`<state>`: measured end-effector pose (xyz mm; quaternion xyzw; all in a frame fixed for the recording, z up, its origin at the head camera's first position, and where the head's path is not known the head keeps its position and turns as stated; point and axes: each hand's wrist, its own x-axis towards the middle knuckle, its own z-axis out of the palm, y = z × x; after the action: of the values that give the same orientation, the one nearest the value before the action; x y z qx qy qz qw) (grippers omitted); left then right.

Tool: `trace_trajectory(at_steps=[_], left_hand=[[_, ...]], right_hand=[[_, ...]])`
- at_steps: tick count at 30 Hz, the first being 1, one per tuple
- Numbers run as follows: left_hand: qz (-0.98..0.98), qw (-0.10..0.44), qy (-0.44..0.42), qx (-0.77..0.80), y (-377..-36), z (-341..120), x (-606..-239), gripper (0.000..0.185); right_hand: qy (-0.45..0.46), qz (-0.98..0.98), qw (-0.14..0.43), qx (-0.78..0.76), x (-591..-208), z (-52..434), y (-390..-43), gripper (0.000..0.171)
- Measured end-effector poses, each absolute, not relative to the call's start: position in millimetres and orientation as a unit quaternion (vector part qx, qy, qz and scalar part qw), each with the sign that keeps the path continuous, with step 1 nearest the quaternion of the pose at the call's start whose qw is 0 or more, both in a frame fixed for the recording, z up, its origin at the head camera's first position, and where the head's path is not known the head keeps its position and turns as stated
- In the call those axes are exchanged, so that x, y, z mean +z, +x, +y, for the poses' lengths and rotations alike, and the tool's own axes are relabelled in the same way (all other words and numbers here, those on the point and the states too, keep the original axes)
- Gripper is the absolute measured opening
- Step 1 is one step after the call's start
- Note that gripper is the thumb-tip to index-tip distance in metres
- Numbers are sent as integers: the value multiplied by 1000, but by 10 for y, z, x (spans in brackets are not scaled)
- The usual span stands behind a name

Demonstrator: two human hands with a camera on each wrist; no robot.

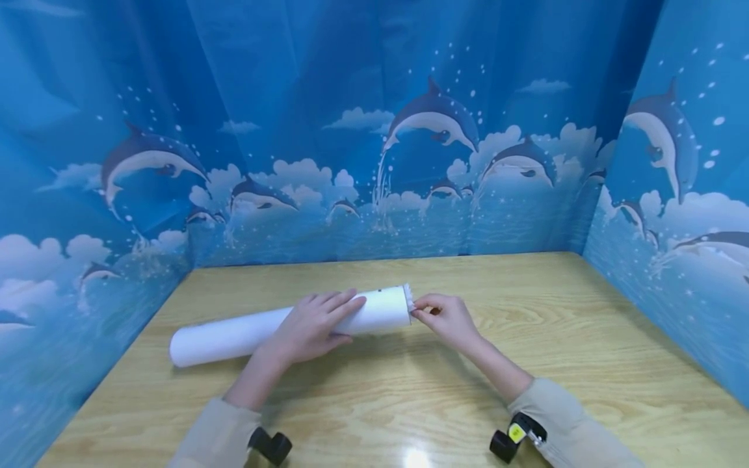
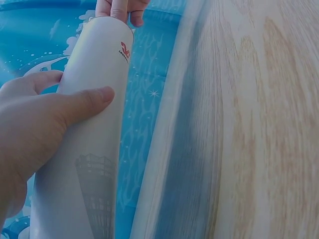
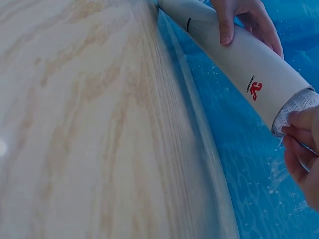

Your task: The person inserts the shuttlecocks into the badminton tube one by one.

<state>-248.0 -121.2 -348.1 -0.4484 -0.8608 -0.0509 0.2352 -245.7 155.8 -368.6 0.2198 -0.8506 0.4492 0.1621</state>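
A long white tube (image 1: 231, 336) lies slantwise over the table, its right end slightly raised in the head view. My left hand (image 1: 313, 327) grips it around the middle, the thumb (image 2: 92, 103) along the near side. Printed paper (image 3: 294, 108) fills the tube's right end and pokes out in a ragged edge. With thumb and fingertips my right hand (image 1: 449, 320) pinches this paper at the opening. A red logo (image 3: 255, 90) is printed near that end. How far the paper reaches inside is hidden.
Beneath both hands is a wood-grain table (image 1: 374, 416). A blue curtain with dolphins (image 1: 328, 84) hangs behind the table and along its sides. Each sleeve carries a black wrist camera, one on the left (image 1: 270, 446) and one on the right (image 1: 504, 446).
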Motion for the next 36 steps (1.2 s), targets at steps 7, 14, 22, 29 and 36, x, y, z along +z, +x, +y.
trace_trajectory(at_steps=[7, 14, 22, 29, 36], left_hand=[[-858, 246, -449, -51, -2487, -1226, -3465, 76], [-857, 243, -451, -49, -2474, -1226, -3466, 76], [-861, 236, -447, -47, -2478, -1215, -3484, 75], [-860, 239, -449, -45, -2491, -1206, -3485, 76], [-859, 236, -452, -44, -2498, -1211, -3509, 76]], right_hand=[[225, -849, 179, 443, -3656, 1514, -2469, 8], [230, -852, 149, 446, -3649, 1515, -2472, 9], [222, -852, 111, 461, -3674, 1518, -2469, 11], [218, -846, 86, 479, -3667, 1537, -2469, 12], [212, -845, 59, 488, -3673, 1535, -2462, 13]])
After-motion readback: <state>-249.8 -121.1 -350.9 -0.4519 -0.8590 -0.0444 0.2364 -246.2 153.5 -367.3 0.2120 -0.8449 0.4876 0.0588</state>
